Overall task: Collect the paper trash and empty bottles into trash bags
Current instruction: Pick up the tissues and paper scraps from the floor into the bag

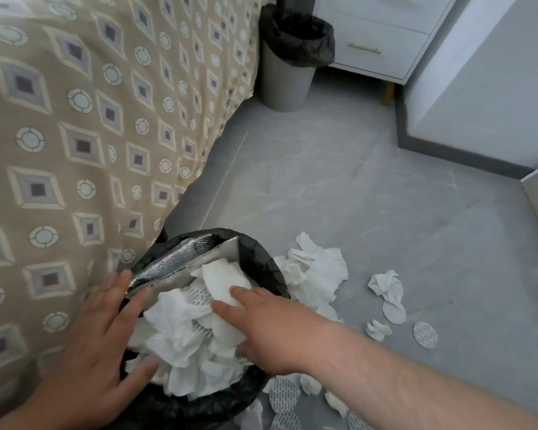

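Observation:
A bin lined with a black trash bag [263,263] stands on the floor at the bottom centre, heaped with crumpled white paper [187,339] and a silver foil pouch [174,259]. My left hand [103,342] lies flat with spread fingers on the bin's left rim and the edge of the pouch. My right hand [274,327] presses down on the paper heap with fingers apart. More crumpled tissues [317,271] and round white pads [425,334] lie on the floor to the right of the bin. No bottle is in view.
A bed with a beige patterned cover [84,135] fills the left side. A second grey bin with a black liner [292,57] stands at the back beside a white drawer unit [382,38]. A wall corner [479,113] juts in at the right.

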`<state>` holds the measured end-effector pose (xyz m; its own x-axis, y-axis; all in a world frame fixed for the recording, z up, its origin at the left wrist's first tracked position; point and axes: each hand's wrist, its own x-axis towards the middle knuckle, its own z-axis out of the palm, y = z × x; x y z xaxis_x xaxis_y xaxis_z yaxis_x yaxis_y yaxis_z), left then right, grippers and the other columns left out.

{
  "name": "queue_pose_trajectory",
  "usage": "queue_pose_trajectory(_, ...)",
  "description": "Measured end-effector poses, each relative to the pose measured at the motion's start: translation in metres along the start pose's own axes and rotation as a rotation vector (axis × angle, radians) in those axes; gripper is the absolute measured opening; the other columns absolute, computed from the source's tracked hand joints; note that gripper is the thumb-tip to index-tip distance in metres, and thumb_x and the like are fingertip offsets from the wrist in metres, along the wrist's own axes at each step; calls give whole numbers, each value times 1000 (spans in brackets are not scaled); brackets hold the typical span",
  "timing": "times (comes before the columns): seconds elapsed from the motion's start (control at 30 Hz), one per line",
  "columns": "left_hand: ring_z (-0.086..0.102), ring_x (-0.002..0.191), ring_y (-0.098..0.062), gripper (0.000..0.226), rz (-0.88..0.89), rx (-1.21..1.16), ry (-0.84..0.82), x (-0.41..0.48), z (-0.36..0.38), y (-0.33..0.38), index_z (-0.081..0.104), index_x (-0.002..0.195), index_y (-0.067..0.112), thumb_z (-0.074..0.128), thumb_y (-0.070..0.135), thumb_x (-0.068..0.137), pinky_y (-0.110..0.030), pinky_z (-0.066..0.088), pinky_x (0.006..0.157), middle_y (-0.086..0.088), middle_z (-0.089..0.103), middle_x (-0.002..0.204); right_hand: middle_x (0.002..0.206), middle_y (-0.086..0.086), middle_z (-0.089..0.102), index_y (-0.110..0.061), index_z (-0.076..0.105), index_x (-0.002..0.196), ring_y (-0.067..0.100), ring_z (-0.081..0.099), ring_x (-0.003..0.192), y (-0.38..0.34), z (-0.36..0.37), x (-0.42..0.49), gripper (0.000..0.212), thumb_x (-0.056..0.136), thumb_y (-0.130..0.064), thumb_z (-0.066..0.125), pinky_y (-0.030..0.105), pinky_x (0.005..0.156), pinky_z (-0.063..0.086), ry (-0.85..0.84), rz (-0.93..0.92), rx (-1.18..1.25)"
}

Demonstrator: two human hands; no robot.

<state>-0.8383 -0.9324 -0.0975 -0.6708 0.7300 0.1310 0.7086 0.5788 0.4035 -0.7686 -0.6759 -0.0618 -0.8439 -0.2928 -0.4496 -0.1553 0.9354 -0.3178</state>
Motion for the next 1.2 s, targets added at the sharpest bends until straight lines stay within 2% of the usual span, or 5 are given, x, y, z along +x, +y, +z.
queue_pose_trajectory(0.37,42,131,-16,51,560,-36,-244,107,6,188,46,129,21,44,52,88,-25,32,107,-2,44,142,144,1,48,-22,42,141,18,47,129,135,-16,-118,50,94,-33,54,25,102,35,299,502,282)
queue_pose_trajectory(0.53,30,135,-25,61,15,-87,-771,175,126,245,29,141,18,50,36,87,-36,29,110,-7,30,146,138,9,53,-18,45,138,24,53,120,194,60,-159,46,94,-28,53,23,89,37,119,764,473)
queue_pose_trajectory(0.67,27,134,-35,61,-311,-39,-668,198,213,230,29,138,18,52,26,82,-44,34,105,-15,26,145,142,7,50,-19,42,140,21,51,125,214,111,-176,48,95,-28,52,26,99,38,-27,820,522)
queue_pose_trajectory(0.93,-15,144,-36,69,-421,262,-767,208,266,187,1,149,34,35,15,92,-62,16,110,-9,-22,157,143,8,43,-23,34,145,25,44,130,227,180,-183,54,93,-27,50,32,106,36,-124,751,520)
queue_pose_trajectory(1.2,38,118,-37,38,-273,281,-731,185,272,185,43,125,20,45,12,88,-43,42,97,-15,28,132,159,10,9,-30,9,151,35,23,142,196,199,-160,89,82,-48,64,45,113,31,-57,621,422)
